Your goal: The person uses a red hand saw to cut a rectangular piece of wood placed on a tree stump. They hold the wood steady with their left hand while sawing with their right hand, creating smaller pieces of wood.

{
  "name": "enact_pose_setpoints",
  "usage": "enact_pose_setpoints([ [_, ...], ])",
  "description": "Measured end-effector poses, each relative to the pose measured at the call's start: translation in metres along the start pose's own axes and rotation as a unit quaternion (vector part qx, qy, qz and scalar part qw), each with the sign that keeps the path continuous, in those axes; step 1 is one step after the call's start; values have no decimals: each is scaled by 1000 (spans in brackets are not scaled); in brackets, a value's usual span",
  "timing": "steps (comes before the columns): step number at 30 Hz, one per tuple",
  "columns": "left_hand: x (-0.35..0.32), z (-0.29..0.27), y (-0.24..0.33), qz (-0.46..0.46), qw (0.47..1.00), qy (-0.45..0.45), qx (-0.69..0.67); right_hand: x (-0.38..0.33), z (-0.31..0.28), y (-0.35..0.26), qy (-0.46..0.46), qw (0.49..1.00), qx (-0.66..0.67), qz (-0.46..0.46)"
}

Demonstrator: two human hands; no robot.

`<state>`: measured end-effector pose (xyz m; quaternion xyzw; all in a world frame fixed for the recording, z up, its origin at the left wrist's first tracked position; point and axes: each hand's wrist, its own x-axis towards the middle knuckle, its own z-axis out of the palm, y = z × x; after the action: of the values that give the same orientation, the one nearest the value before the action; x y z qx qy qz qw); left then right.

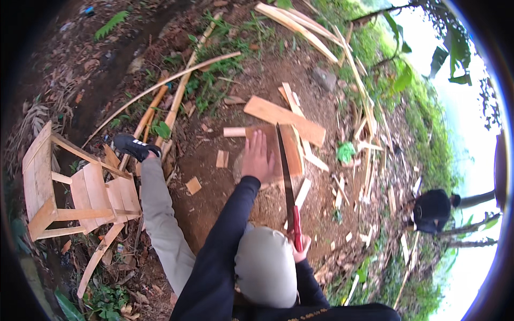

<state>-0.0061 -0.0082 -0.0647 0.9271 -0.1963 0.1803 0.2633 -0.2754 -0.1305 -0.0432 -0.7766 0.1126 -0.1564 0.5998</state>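
— two hands at work on bare dirt ground (214, 208). what is each doing?

— left hand (257, 158) lies flat, fingers spread, pressing down on a reddish wooden board (292, 147). right hand (300, 247) has its grip closed tight around the red handle of a hand saw (286, 182).

— where is the saw against the board?

— its long dark blade runs across the board, just right of the left hand, with the tip reaching the board's far edge.

— what else lies near the board?

— a longer pale plank (284, 119) sits partly under it on the far side. small wood offcuts (222, 158) lie left of the board. further left stands a small unfinished wooden chair (80, 192). bamboo poles (160, 85) lie beyond the board to the upper left, more planks (300, 24) at the far top.

— anything of the person's body?

— a leg in grey trousers stretches left of the board, ending in a black shoe (134, 145). the other knee (266, 265) is bent, nearer than the board.

— anyone else?

— another person in dark clothes (433, 210), well right of the board, among grass.
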Motion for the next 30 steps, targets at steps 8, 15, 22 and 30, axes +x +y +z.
enact_pose_setpoints([
  [8, -1, -1, -3, -3, 999, -22, 24, 22, 19, -3, 10, 996, 50, 69],
  [15, -1, 5, 13, 11, 1000, -11, 23, 62, 18, 18, 4, 999, -42, 28],
  [22, 10, -2, 2, 8, 999, -7, 31, 11, 3, -15, -51, 995, -56, -60],
  [30, 0, -6, -10, 7, 998, -11, 53, 25, 25, -4, -12, 1000, 19, 17],
])
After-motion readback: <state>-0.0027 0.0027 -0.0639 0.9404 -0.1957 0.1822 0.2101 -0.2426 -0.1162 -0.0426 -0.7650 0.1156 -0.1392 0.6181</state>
